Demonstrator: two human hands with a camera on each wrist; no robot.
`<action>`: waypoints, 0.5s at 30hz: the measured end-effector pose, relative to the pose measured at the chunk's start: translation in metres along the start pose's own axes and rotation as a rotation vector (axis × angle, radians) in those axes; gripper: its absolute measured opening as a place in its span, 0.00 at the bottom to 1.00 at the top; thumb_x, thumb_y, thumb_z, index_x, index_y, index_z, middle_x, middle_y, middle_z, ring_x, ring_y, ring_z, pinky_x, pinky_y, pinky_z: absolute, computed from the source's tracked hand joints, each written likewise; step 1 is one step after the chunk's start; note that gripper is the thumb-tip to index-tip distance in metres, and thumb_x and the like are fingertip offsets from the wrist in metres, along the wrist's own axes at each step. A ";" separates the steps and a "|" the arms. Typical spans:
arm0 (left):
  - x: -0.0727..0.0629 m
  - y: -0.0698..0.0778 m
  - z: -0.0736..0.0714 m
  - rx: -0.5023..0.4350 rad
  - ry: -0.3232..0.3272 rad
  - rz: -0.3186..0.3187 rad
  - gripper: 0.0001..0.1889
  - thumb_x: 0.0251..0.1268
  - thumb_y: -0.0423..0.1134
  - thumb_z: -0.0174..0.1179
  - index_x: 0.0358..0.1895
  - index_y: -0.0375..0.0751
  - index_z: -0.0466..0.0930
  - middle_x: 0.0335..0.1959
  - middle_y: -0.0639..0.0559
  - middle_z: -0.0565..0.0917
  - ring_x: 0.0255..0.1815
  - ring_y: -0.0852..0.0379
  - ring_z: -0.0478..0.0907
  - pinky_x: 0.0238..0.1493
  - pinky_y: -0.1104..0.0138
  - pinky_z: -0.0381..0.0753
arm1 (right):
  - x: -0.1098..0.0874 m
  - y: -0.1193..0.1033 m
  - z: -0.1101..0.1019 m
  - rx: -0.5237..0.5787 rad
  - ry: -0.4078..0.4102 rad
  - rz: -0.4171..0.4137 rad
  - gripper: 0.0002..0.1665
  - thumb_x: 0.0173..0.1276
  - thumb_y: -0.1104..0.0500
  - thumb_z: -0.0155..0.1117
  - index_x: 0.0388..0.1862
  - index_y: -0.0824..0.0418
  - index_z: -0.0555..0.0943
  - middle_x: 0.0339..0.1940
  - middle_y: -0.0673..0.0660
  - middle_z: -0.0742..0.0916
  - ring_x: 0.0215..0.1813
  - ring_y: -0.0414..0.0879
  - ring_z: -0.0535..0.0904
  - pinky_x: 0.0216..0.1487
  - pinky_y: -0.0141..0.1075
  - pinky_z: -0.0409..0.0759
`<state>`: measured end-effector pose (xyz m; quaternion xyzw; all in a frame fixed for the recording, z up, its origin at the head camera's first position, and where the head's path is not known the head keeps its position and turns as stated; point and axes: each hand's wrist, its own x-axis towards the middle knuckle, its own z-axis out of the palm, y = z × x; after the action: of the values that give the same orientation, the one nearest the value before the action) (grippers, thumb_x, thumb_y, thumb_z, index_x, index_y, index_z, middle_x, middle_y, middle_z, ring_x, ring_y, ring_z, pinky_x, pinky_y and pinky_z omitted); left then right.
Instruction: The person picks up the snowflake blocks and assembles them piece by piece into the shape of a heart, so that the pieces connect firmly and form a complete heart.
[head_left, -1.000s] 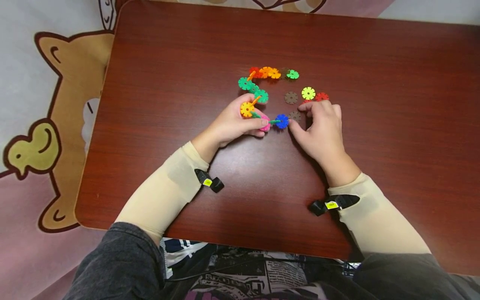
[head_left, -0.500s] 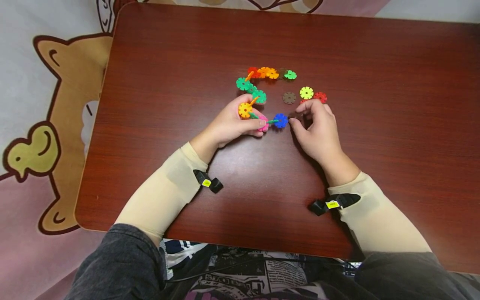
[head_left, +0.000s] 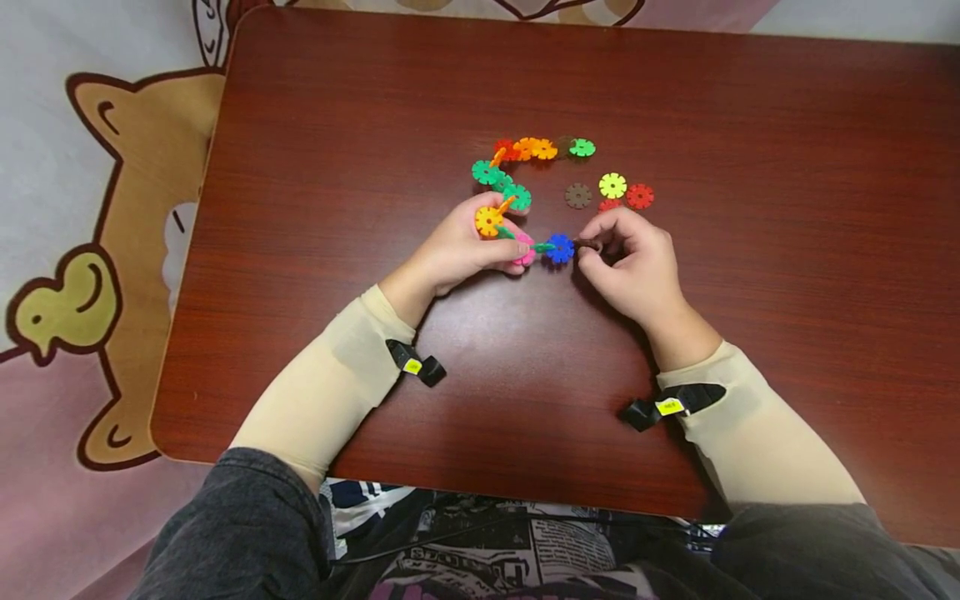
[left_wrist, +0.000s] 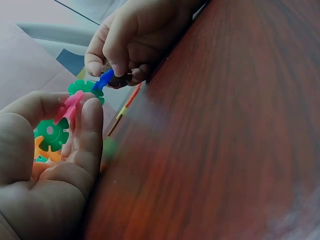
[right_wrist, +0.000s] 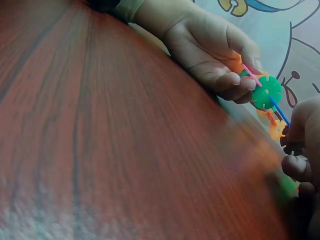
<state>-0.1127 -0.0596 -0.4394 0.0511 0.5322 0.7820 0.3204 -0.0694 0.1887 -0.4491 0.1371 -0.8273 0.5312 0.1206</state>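
I have the chain of flat, flower-notched plastic discs [head_left: 489,222] out in front of me. It bends in a rough C with its gap to my right; its near arm runs left to right, toward my right hand [head_left: 636,260]. My left hand [head_left: 467,242] pinches the pink notched disc [left_wrist: 71,106] between thumb and fingers. Beyond that come a green notched disc [right_wrist: 267,93] and the royal-blue notched disc [head_left: 559,249], the end I see face-on from above. My right thumb and fingertips are clamped on the dark brown notched disc [head_left: 588,243]. It stands edge-on to my head view, its long axis aimed leftward at the blue disc's right edge; whether their slots interlock, I cannot tell.

A second ago this brown disc showed its round face; now I have turned it to a thin line, and the blue disc sits slightly lower.

The discs are thin, with slots round their rims and a small centre hole. Past my right hand lie a grey-brown disc [head_left: 578,196], a lemon-yellow disc [head_left: 612,185] and two red discs [head_left: 640,196], all on the glossy, reddish-brown wood-grain tabletop [head_left: 375,100].
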 end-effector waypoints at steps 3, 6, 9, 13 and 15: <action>-0.001 0.000 0.000 0.003 -0.004 0.005 0.21 0.67 0.17 0.62 0.58 0.26 0.66 0.37 0.35 0.86 0.33 0.48 0.88 0.37 0.59 0.93 | 0.000 0.000 -0.001 0.009 -0.019 -0.006 0.07 0.57 0.75 0.69 0.35 0.69 0.84 0.24 0.53 0.84 0.26 0.36 0.74 0.29 0.27 0.72; -0.001 -0.001 0.000 -0.007 -0.009 0.013 0.21 0.68 0.16 0.62 0.59 0.24 0.65 0.36 0.36 0.86 0.33 0.48 0.88 0.36 0.59 0.93 | 0.000 0.000 0.000 0.018 -0.013 -0.002 0.07 0.57 0.75 0.68 0.34 0.69 0.84 0.24 0.51 0.84 0.25 0.36 0.74 0.28 0.27 0.72; -0.001 -0.002 0.000 -0.011 -0.012 0.017 0.22 0.68 0.16 0.62 0.60 0.23 0.65 0.36 0.36 0.87 0.32 0.48 0.88 0.36 0.59 0.93 | 0.000 0.000 0.000 0.014 -0.009 -0.002 0.08 0.56 0.76 0.68 0.33 0.68 0.83 0.24 0.52 0.84 0.25 0.38 0.73 0.28 0.26 0.71; -0.001 -0.001 0.000 -0.014 -0.008 0.017 0.20 0.67 0.16 0.62 0.56 0.26 0.66 0.36 0.36 0.86 0.32 0.49 0.88 0.36 0.60 0.93 | 0.000 0.000 0.000 0.005 -0.016 -0.009 0.07 0.56 0.75 0.68 0.34 0.68 0.84 0.24 0.54 0.84 0.25 0.38 0.73 0.28 0.25 0.71; -0.001 -0.001 0.000 -0.014 -0.006 0.014 0.19 0.67 0.16 0.62 0.55 0.27 0.65 0.36 0.36 0.86 0.33 0.49 0.88 0.36 0.60 0.93 | 0.000 0.000 0.000 0.002 -0.022 -0.013 0.07 0.58 0.74 0.69 0.34 0.68 0.85 0.24 0.56 0.85 0.26 0.37 0.74 0.29 0.25 0.72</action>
<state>-0.1118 -0.0598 -0.4403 0.0551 0.5254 0.7878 0.3167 -0.0689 0.1889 -0.4489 0.1487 -0.8271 0.5297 0.1147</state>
